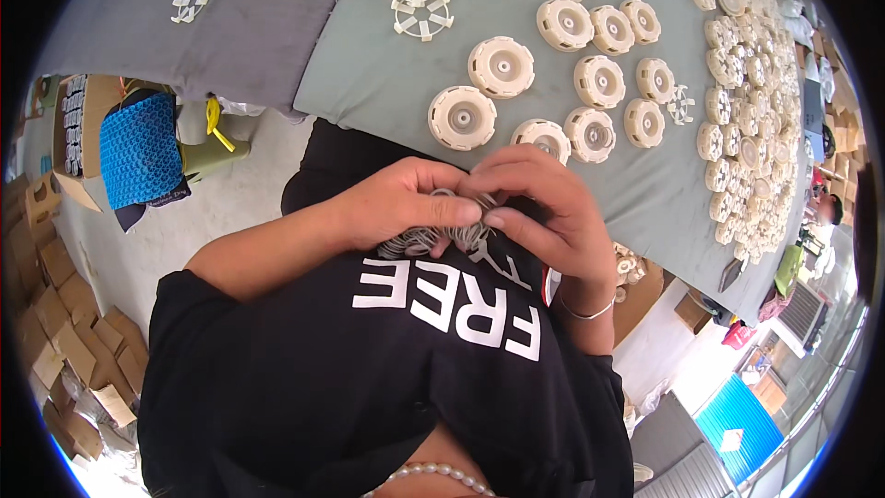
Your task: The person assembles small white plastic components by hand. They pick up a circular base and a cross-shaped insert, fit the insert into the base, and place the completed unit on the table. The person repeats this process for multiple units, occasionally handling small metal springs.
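Close to my body, my left hand point(406, 201) is closed around a bunch of thin grey rings point(408, 242), its thumb pressed over them. My right hand point(546, 207) meets it, thumb and fingers pinched at the right end of the same bunch. Whether the rings are metal or rubber I cannot tell. Just beyond my hands, on the grey-green cloth of the table point(387, 83), lie several round cream-coloured plastic parts point(463, 117) with hollow centres. One of them point(542, 136) is partly covered by my right hand.
White spoked plastic rings point(422, 14) lie at the far edge, and a single one point(191, 2) on the darker cloth at left. Many cream parts point(751, 120) are heaped along the right. A blue cushioned seat point(140, 149) and cardboard boxes point(69, 129) stand at left.
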`<state>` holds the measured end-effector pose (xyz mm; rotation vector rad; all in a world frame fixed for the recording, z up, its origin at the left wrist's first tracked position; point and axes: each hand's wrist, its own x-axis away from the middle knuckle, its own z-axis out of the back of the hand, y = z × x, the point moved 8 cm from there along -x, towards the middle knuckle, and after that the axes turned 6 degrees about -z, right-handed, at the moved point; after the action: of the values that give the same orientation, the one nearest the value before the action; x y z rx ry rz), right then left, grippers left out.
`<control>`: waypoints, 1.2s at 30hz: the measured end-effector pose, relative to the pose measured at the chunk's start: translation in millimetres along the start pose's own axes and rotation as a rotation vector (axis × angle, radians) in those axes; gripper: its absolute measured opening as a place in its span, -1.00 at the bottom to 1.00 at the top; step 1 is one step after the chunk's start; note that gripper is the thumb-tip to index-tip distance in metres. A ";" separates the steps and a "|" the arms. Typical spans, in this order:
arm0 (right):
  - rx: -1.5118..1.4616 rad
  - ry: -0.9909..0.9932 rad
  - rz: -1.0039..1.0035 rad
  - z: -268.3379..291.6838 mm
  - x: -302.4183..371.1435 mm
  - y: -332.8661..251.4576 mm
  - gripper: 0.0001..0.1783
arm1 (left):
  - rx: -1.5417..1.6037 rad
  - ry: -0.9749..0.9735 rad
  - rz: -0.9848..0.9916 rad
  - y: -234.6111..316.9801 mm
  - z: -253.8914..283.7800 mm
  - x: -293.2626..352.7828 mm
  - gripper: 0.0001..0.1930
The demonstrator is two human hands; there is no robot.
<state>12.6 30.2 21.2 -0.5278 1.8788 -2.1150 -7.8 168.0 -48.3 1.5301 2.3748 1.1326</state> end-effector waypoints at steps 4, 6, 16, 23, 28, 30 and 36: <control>-0.051 0.125 0.081 11.4 3.5 -2.5 -0.75 | 0.143 -0.004 0.019 1.8 3.1 -0.5 -0.65; 0.125 0.064 0.179 13.4 -7.9 -10.7 -0.74 | 0.178 -0.015 0.030 3.1 2.9 -1.3 -0.62; 0.068 -0.068 0.375 16.0 -23.3 -32.1 -0.67 | 0.075 0.124 -0.185 34.4 3.3 3.5 -0.73; -0.021 0.112 0.056 13.5 -9.1 -19.6 -0.64 | -0.633 0.281 -0.524 64.4 -0.2 17.6 -0.79; 0.319 0.219 0.461 36.7 -4.1 -43.7 -0.63 | 0.048 -0.111 0.129 22.6 -12.2 13.9 -0.69; 0.329 0.396 0.347 50.6 -8.3 -47.4 -0.63 | 0.038 -0.138 0.093 21.2 -14.7 9.4 -0.63; 0.757 0.357 0.133 55.5 -71.8 -17.7 -0.78 | -0.044 -0.029 0.002 26.5 -9.5 -0.8 -0.59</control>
<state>102.1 13.5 37.4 0.1475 1.0425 -2.7003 8.1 168.1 -25.1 1.5254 2.3144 1.1465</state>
